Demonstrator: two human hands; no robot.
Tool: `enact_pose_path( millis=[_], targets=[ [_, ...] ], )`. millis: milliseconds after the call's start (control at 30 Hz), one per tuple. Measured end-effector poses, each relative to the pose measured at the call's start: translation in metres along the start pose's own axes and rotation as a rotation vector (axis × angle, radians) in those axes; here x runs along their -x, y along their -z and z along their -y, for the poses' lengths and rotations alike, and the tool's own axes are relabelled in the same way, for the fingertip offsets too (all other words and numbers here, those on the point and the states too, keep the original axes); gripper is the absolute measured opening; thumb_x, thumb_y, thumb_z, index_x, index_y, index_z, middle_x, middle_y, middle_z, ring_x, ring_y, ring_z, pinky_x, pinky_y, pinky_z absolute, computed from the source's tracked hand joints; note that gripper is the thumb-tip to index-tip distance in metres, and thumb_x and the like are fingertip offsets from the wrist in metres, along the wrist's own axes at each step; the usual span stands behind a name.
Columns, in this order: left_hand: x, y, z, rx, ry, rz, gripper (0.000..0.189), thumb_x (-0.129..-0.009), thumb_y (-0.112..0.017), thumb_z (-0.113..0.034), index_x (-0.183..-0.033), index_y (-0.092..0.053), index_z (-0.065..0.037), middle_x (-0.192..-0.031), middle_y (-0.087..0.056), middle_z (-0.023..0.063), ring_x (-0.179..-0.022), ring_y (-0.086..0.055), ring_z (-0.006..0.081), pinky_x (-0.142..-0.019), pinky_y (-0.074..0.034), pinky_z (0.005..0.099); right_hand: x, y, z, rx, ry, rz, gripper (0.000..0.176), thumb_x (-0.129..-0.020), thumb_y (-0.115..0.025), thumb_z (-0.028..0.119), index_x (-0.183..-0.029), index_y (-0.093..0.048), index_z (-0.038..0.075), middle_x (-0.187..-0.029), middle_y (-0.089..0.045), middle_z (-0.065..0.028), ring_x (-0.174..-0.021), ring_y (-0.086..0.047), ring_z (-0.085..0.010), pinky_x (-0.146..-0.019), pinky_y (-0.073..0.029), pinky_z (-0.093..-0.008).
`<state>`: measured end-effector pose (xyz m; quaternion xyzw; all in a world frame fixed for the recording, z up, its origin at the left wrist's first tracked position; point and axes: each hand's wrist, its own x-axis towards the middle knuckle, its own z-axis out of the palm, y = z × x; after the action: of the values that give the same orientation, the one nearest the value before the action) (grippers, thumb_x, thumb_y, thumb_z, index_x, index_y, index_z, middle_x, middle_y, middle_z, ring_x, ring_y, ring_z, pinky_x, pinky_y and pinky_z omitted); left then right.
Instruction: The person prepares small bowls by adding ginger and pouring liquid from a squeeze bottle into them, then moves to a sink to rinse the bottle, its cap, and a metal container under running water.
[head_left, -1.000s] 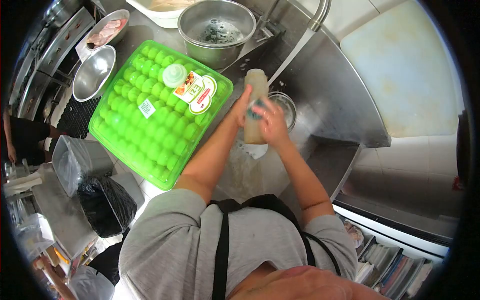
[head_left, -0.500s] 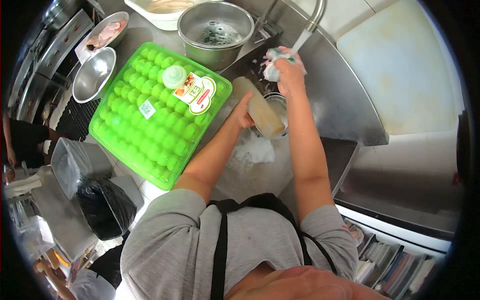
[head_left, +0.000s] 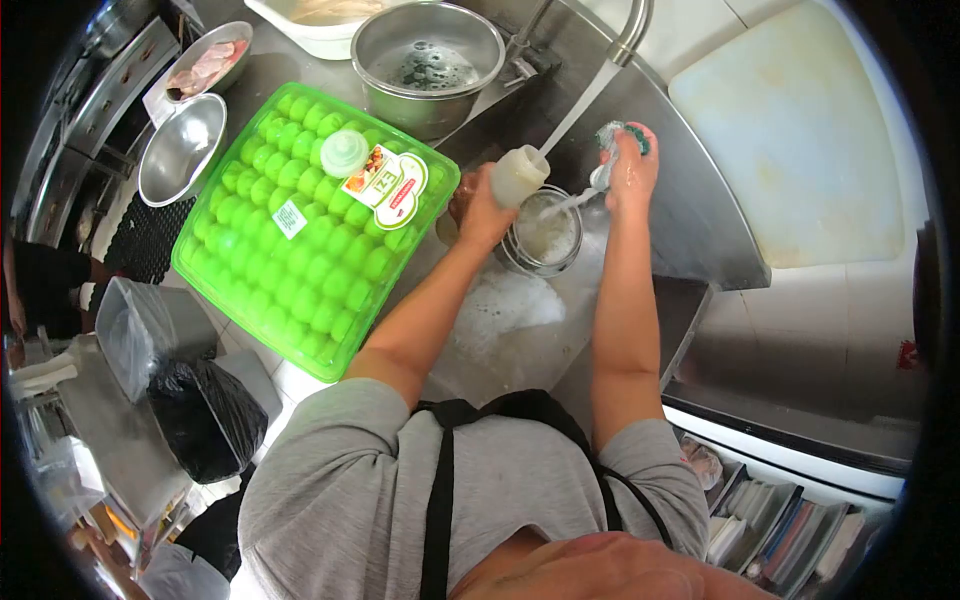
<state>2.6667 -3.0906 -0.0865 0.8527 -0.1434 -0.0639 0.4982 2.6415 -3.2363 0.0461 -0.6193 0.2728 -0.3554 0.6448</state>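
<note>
My left hand (head_left: pixel 483 213) grips a translucent squeeze bottle (head_left: pixel 519 178), tilted with its open mouth up and toward the tap (head_left: pixel 629 38). The running water reaches the bottle's mouth. My right hand (head_left: pixel 633 168), farther right over the sink, is closed on a foamy sponge (head_left: pixel 608 145) with some green showing; white suds run off it. Under both hands, a round metal container (head_left: pixel 545 240) with cloudy liquid sits in the sink (head_left: pixel 560 345), beside a patch of foam. A nozzle cap (head_left: pixel 344 153) lies on the large bright green box (head_left: pixel 300 230) left of my left hand.
A steel pot (head_left: pixel 428 70) with sudsy water stands behind the box. Two metal bowls are at the back left, one holding raw meat (head_left: pixel 208 70). A white cutting board (head_left: pixel 790 140) leans at the right. Bins (head_left: pixel 205 415) and another person (head_left: pixel 45 285) are at the left.
The bottle has turned so its open mouth is up under the stream. My right hand has moved right, out of the water, with the sponge, and suds now fall from it.
</note>
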Motion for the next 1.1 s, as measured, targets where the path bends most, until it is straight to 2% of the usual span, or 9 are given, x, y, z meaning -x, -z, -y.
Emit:
enact_pose_path(
  millis=[267,367,567,600,700,800,900,1000,1100],
  targets=[
    [0.007,0.011,0.000,0.024,-0.113,-0.107,0.069,-0.052,-0.074,-0.015,-0.112,-0.041,-0.009,-0.103,-0.049,0.0174,-0.099,-0.046,0.0326,-0.086,-0.037,0.0433,0.007,0.015,-0.016,-0.071,-0.027,0.117,0.023,-0.075,-0.058,0.010,-0.095,-0.049,0.005,-0.073,-0.054,-0.0063,-0.052,-0.049,-0.0118,-0.045,-0.040,-0.0241],
    [0.004,0.034,-0.017,0.018,0.120,0.144,0.066,-0.058,-0.073,-0.023,-0.114,-0.042,-0.006,-0.108,-0.049,0.0154,-0.100,-0.048,0.0307,-0.087,-0.038,0.0423,0.008,0.010,-0.017,-0.113,-0.029,0.154,0.025,-0.075,-0.060,0.012,-0.096,-0.050,0.005,-0.076,-0.056,-0.0057,-0.055,-0.050,-0.0110,-0.047,-0.041,-0.0239],
    [0.004,-0.020,0.027,1.063,0.884,0.814,0.065,-0.077,-0.044,-0.060,-0.117,-0.045,-0.008,-0.117,-0.049,0.0110,-0.104,-0.050,0.0262,-0.089,-0.038,0.0438,0.019,-0.009,-0.018,-0.133,-0.080,0.214,0.031,-0.079,-0.060,0.020,-0.104,-0.049,0.006,-0.086,-0.055,-0.0051,-0.066,-0.053,-0.0132,-0.056,-0.045,-0.0260],
    [0.007,-0.026,0.028,1.090,0.904,0.824,0.069,-0.079,-0.032,-0.064,-0.117,-0.044,-0.008,-0.115,-0.051,0.0124,-0.104,-0.050,0.0273,-0.089,-0.037,0.0473,0.020,-0.011,-0.019,-0.131,-0.087,0.250,0.031,-0.079,-0.060,0.021,-0.104,-0.049,0.006,-0.086,-0.055,-0.0051,-0.066,-0.053,-0.0130,-0.056,-0.045,-0.0261],
    [0.008,-0.025,0.021,1.242,0.965,0.886,0.071,-0.075,-0.027,-0.071,-0.110,-0.051,-0.013,-0.107,-0.056,0.0062,-0.098,-0.054,0.0238,-0.080,-0.043,0.0461,0.021,-0.015,-0.020,-0.120,-0.107,0.284,0.032,-0.079,-0.060,0.023,-0.104,-0.049,0.006,-0.086,-0.055,-0.0049,-0.066,-0.053,-0.0129,-0.056,-0.046,-0.0266],
    [0.007,-0.022,0.020,1.318,1.036,0.854,0.066,-0.079,-0.026,-0.065,-0.112,-0.050,-0.013,-0.107,-0.056,0.0063,-0.097,-0.054,0.0241,-0.080,-0.043,0.0466,0.019,-0.015,-0.022,-0.145,-0.129,0.275,0.031,-0.079,-0.058,0.019,-0.105,-0.048,0.005,-0.089,-0.055,-0.0057,-0.070,-0.054,-0.0140,-0.060,-0.046,-0.0281],
    [0.003,-0.023,0.027,1.384,1.091,0.819,0.067,-0.081,-0.024,-0.060,-0.115,-0.045,-0.007,-0.113,-0.051,0.0135,-0.104,-0.050,0.0304,-0.089,-0.037,0.0483,0.013,-0.010,-0.031,-0.249,-0.172,0.291,0.035,-0.077,-0.055,0.012,-0.110,-0.046,0.003,-0.094,-0.054,-0.0073,-0.077,-0.054,-0.0158,-0.067,-0.046,-0.0293],
    [0.004,-0.020,0.021,1.359,0.985,0.705,0.059,-0.078,-0.041,-0.051,-0.115,-0.045,-0.005,-0.111,-0.052,0.0156,-0.099,-0.052,0.0309,-0.087,-0.038,0.0485,0.014,-0.008,-0.028,-0.242,-0.176,0.385,0.045,-0.073,-0.053,0.006,-0.117,-0.043,0.002,-0.102,-0.053,-0.0088,-0.085,-0.053,-0.0167,-0.074,-0.044,-0.0290],
    [0.012,-0.019,0.015,0.999,0.630,0.475,0.059,-0.070,-0.062,-0.038,-0.113,-0.044,-0.003,-0.111,-0.049,0.0178,-0.101,-0.049,0.0309,-0.088,-0.038,0.0448,0.020,-0.013,-0.022,0.030,-0.052,0.387,0.051,-0.071,-0.053,0.004,-0.121,-0.043,0.004,-0.108,-0.052,-0.0099,-0.092,-0.051,-0.0170,-0.080,-0.041,-0.0276]
  ],
)
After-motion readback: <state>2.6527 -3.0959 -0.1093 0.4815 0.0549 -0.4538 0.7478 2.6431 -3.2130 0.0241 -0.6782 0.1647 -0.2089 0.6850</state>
